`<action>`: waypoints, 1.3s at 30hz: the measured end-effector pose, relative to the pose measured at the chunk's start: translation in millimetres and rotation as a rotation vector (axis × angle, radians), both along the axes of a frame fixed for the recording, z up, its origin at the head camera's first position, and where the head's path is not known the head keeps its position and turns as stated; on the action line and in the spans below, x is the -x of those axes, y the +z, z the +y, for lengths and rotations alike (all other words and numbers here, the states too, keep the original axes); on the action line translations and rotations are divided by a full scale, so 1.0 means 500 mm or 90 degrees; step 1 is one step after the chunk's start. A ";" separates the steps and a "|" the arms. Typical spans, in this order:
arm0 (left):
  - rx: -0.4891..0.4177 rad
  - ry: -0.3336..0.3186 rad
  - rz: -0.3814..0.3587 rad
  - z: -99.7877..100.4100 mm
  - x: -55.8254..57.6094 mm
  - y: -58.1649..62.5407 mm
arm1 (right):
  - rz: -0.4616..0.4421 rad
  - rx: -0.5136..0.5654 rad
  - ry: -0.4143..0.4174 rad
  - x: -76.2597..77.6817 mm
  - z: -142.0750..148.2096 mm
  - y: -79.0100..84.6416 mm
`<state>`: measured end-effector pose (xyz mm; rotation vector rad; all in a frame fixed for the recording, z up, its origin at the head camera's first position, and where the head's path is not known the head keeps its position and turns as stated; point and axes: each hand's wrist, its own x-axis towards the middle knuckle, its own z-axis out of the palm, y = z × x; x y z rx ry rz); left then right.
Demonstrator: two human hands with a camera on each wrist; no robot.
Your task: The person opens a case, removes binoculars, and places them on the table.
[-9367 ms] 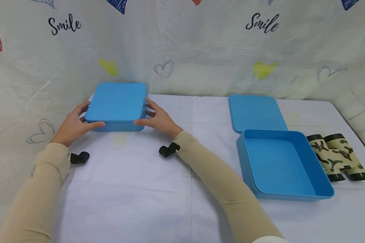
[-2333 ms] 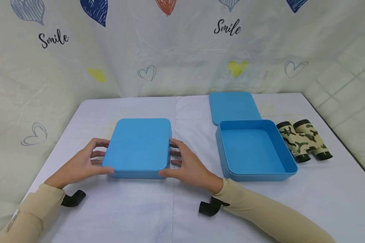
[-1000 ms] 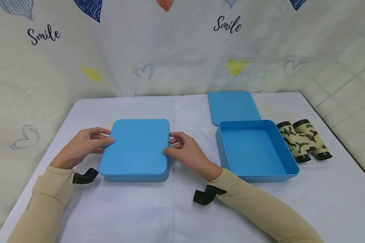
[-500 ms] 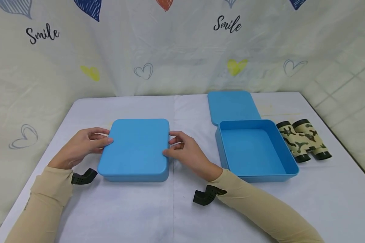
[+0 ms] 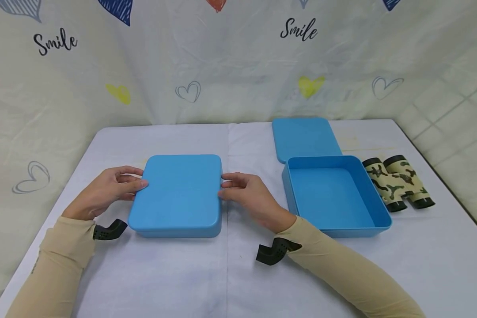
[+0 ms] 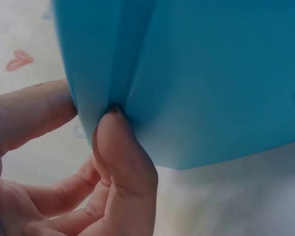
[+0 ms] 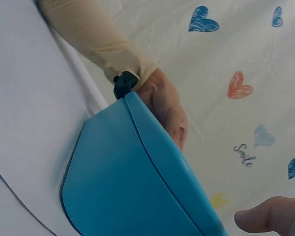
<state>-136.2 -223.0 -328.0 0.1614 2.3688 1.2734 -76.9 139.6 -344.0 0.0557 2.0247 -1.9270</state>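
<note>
A lidded blue box (image 5: 179, 233) lies on the white-covered table, left of centre in the head view. My left hand (image 5: 111, 190) pinches the lid (image 5: 175, 190) at its left edge, thumb on top. In the left wrist view, a fingertip of that hand (image 6: 125, 162) is tucked at the seam under the lid's rim. My right hand (image 5: 256, 201) is at the box's right side, fingertips right at the lid's edge. In the right wrist view, the right thumb (image 7: 270, 216) stands apart from the box (image 7: 118, 172), and its other fingers are hidden.
To the right stands a lidless blue box (image 5: 338, 194), nothing inside it. Behind it lies a loose blue lid (image 5: 306, 139). Camouflage-patterned binoculars (image 5: 397, 185) lie beside that box near the table's right edge. A printed curtain (image 5: 238, 57) hangs behind the table.
The lidded box was brought from the table's back left to the front. Left thumb shifted up onto the lid. In the last half second, the right hand drew slightly right, its thumb leaving the lid's top.
</note>
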 end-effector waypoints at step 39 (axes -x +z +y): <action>-0.057 -0.016 -0.084 -0.010 0.008 -0.016 | -0.020 0.070 -0.018 0.002 0.007 -0.001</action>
